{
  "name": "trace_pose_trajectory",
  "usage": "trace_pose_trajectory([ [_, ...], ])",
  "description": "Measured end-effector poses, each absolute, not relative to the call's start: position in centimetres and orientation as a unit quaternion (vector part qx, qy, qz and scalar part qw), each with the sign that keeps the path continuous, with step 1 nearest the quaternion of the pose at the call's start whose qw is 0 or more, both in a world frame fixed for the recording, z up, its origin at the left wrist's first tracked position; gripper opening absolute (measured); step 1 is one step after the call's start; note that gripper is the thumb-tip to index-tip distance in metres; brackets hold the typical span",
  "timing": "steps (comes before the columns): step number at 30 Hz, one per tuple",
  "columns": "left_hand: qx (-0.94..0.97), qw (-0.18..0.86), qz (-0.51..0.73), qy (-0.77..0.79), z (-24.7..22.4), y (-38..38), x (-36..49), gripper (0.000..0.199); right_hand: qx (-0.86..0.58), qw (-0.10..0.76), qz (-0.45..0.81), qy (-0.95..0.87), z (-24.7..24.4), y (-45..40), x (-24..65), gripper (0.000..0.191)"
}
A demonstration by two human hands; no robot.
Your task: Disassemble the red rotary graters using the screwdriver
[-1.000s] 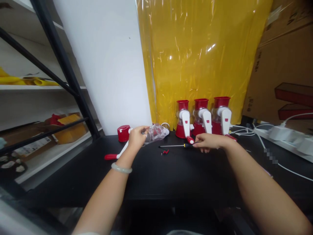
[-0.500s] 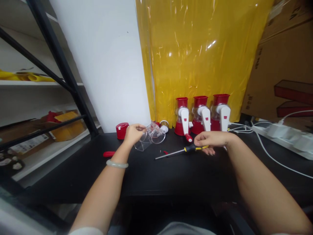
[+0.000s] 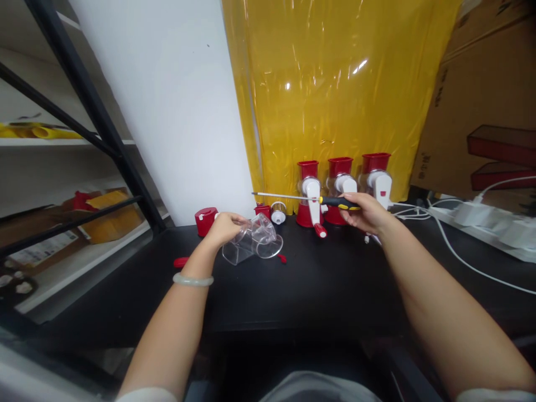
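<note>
A clear plastic housing (image 3: 251,240) rests on the black table, and my left hand (image 3: 228,228) is closed on its left side. My right hand (image 3: 362,211) grips the black and yellow handle of a screwdriver (image 3: 293,196), raised above the table with its shaft pointing left. Behind the housing stand a drum grater (image 3: 278,214) with a white end and a small red part (image 3: 262,210). A red base piece (image 3: 205,221) is just beyond my left hand. A small red piece (image 3: 282,258) lies right of the housing, and a red handle (image 3: 181,262) lies by my left wrist.
Three red and white rotary graters, among them the left one (image 3: 310,192), stand along the yellow plastic sheet (image 3: 326,84). White cables and a power strip (image 3: 486,223) lie at the right. A black-framed shelf (image 3: 84,100) rises at the left; a cardboard box (image 3: 494,111) stands back right.
My right hand has lifted the screwdriver off the table, bringing its shaft to nearly level. My left hand stays on the clear housing, which has shifted slightly.
</note>
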State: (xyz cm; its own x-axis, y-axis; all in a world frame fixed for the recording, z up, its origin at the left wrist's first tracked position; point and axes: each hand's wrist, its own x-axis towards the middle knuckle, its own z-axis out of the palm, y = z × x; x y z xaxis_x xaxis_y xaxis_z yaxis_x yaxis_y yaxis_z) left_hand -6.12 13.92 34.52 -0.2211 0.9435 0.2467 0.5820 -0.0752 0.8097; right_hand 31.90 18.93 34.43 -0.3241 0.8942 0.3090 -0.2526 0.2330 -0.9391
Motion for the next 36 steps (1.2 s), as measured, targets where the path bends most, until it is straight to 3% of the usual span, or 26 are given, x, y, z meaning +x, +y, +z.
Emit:
trace_pose_trajectory([
  [7,0.604,0.233,0.371,0.665,35.3,13.1,-3.2,0.016,-0.257,0.641,0.578,-0.435,33.7,20.2,30.8,0.033],
  [14,0.652,0.224,0.307,0.656,35.1,15.1,-1.4,0.008,-0.264,0.658,0.572,-0.413,33.4,20.8,30.7,0.031],
  [22,0.697,0.277,0.274,0.602,35.6,17.2,0.1,0.021,-0.278,0.655,0.559,-0.426,32.8,21.1,30.3,0.040],
  [29,0.707,0.383,0.244,0.542,38.6,15.6,-2.3,0.041,-0.270,0.649,0.572,-0.422,32.9,21.2,30.3,0.042],
  [33,0.767,0.302,0.331,0.459,38.6,14.1,-1.6,0.040,-0.256,0.667,0.566,-0.412,32.9,21.1,30.0,0.039],
  [36,0.807,0.215,0.320,0.447,36.9,13.4,-0.1,0.056,-0.253,0.679,0.554,-0.411,32.7,21.1,29.7,0.042],
])
